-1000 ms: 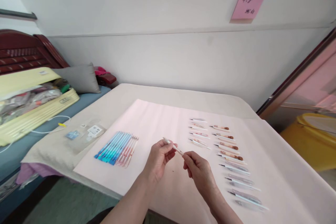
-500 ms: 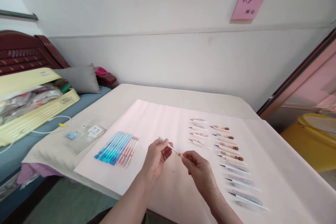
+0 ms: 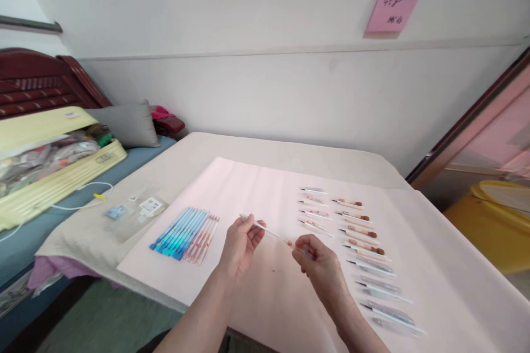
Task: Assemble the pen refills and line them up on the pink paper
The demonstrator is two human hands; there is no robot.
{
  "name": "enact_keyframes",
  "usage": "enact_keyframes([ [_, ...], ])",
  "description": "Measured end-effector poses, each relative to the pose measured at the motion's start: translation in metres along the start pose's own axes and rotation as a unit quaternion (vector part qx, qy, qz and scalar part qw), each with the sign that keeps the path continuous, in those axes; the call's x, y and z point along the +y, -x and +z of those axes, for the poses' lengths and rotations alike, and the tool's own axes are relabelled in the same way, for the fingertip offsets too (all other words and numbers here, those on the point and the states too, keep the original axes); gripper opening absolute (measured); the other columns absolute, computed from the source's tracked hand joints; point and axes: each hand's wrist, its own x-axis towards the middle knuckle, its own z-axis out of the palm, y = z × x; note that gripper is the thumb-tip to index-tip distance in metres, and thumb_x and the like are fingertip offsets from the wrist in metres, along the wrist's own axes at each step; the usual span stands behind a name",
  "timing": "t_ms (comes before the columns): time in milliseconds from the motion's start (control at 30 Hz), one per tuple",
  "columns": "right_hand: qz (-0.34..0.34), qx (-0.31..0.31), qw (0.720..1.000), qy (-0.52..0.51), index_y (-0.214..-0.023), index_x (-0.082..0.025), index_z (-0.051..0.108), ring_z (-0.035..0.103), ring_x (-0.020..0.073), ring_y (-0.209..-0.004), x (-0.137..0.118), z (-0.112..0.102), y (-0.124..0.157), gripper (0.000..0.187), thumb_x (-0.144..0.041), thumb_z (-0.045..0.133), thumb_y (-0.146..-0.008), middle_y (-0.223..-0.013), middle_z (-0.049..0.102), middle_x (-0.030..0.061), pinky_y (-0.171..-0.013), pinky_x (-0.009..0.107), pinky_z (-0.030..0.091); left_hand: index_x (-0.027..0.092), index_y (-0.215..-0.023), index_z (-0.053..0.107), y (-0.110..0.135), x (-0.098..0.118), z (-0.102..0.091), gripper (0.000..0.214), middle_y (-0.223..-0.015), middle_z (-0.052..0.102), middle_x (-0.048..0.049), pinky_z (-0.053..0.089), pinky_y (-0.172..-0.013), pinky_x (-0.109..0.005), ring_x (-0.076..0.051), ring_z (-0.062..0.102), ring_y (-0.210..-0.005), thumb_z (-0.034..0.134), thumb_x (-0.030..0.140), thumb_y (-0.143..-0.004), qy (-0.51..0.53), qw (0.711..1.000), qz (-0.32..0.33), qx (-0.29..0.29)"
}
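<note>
Above a pink sheet on the counter, a left hand pinches a slim white rod while the right hand grips a patterned clear barrel, the two pieces apparently just drawn apart, which suggests the pen is now separated. Half a second earlier the hands were closer and the pieces formed one line; the blue pens lie unmoved.

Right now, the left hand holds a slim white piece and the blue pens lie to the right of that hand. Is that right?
Not quite: the blue pens lie to the left of the left hand, as the head view shows. That hand does hold a slim white piece.
</note>
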Motion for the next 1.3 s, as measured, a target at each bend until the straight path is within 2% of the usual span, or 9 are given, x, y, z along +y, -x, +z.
enact_keyframes([
  [100,0.013,0.021,0.999,-0.037,-0.073,-0.022,0.048,0.040,0.0104,-0.047,0.001,-0.004,-0.002,0.010,-0.028,0.055,-0.071,-0.049,0.039,-0.0078,-0.046,0.022,0.033,0.014,-0.077,0.052,-0.001,0.004,-0.002,0.014,-0.077,0.065,-0.0089,0.053,-0.062,-0.021,-0.013,0.064,-0.071,0.064,0.019,-0.075,0.016,1.000,0.007,0.011],
  [200,0.022,0.020,0.997,-0.070,-0.081,-0.022,0.050,0.034,0.0093,-0.045,-0.003,-0.006,-0.001,0.013,-0.034,0.053,-0.077,-0.047,0.036,-0.0090,-0.045,0.021,0.029,0.014,-0.078,0.052,0.003,0.001,0.001,0.014,-0.078,0.066,-0.0090,0.053,-0.064,-0.022,-0.013,0.064,-0.072,0.065,0.020,-0.075,0.001,1.000,-0.007,-0.020],
  [333,0.055,-0.029,0.995,-0.077,-0.066,-0.020,0.046,0.029,0.0071,-0.040,-0.009,0.004,0.004,0.027,-0.043,0.050,-0.079,-0.047,0.037,-0.0081,-0.041,0.021,0.022,0.014,-0.077,0.053,0.013,-0.014,0.008,0.016,-0.077,0.065,-0.0088,0.052,-0.066,-0.024,-0.013,0.063,-0.071,0.065,0.025,-0.076,-0.019,0.998,-0.027,-0.061],
  [433,0.055,-0.044,0.994,-0.083,-0.067,-0.021,0.045,0.031,0.0063,-0.038,-0.010,0.011,0.006,0.021,-0.038,0.051,-0.077,-0.053,0.047,-0.0062,-0.040,0.022,0.021,0.014,-0.075,0.053,0.018,-0.023,0.012,0.016,-0.076,0.065,-0.0082,0.052,-0.069,-0.024,-0.013,0.063,-0.072,0.064,0.025,-0.076,-0.020,0.997,-0.034,-0.072],
  [567,0.051,-0.003,0.994,-0.099,-0.065,-0.021,0.043,0.029,0.0060,-0.040,-0.009,0.006,0.005,0.014,-0.026,0.054,-0.071,-0.050,0.043,-0.0077,-0.041,0.021,0.019,0.014,-0.075,0.054,0.017,-0.021,0.010,0.014,-0.077,0.064,-0.0083,0.052,-0.070,-0.023,-0.013,0.062,-0.073,0.064,0.023,-0.076,-0.009,0.998,-0.029,-0.054],
  [767,0.052,0.010,0.989,-0.142,-0.067,-0.019,0.047,0.024,0.0058,-0.043,-0.006,-0.012,-0.001,0.014,-0.029,0.055,-0.072,-0.052,0.040,-0.0064,-0.043,0.023,0.013,0.013,-0.074,0.054,0.007,-0.010,0.004,0.012,-0.077,0.064,-0.0085,0.054,-0.067,-0.022,-0.013,0.063,-0.072,0.065,0.020,-0.075,0.015,0.999,-0.018,-0.026],
  [1000,0.007,0.043,0.981,-0.187,-0.069,-0.019,0.048,0.022,0.0063,-0.044,-0.002,-0.021,-0.004,0.008,-0.022,0.055,-0.069,-0.054,0.034,-0.0067,-0.043,0.024,0.012,0.014,-0.071,0.054,0.003,-0.009,0.002,0.012,-0.070,0.061,-0.0048,0.054,-0.066,-0.022,-0.013,0.063,-0.073,0.066,0.017,-0.074,0.032,0.999,-0.001,0.004],
  [1200,0.031,0.005,0.984,-0.178,-0.065,-0.019,0.045,0.026,0.0057,-0.043,-0.003,-0.003,0.002,0.012,-0.024,0.054,-0.070,-0.055,0.045,-0.0058,-0.043,0.023,0.018,0.014,-0.073,0.057,0.020,-0.025,0.008,0.019,-0.079,0.063,-0.0054,0.049,-0.064,-0.020,-0.010,0.060,-0.070,0.069,0.028,-0.071,-0.046,0.994,-0.069,-0.072],
  [1300,0.058,-0.033,0.986,-0.153,-0.062,-0.020,0.042,0.028,0.0060,-0.042,-0.002,0.007,0.004,0.013,-0.022,0.052,-0.070,-0.052,0.044,-0.0064,-0.042,0.023,0.018,0.015,-0.073,0.056,0.027,-0.032,0.011,0.019,-0.076,0.061,-0.0029,0.045,-0.061,-0.019,-0.008,0.057,-0.067,0.069,0.029,-0.069,-0.060,0.991,-0.093,-0.070],
])
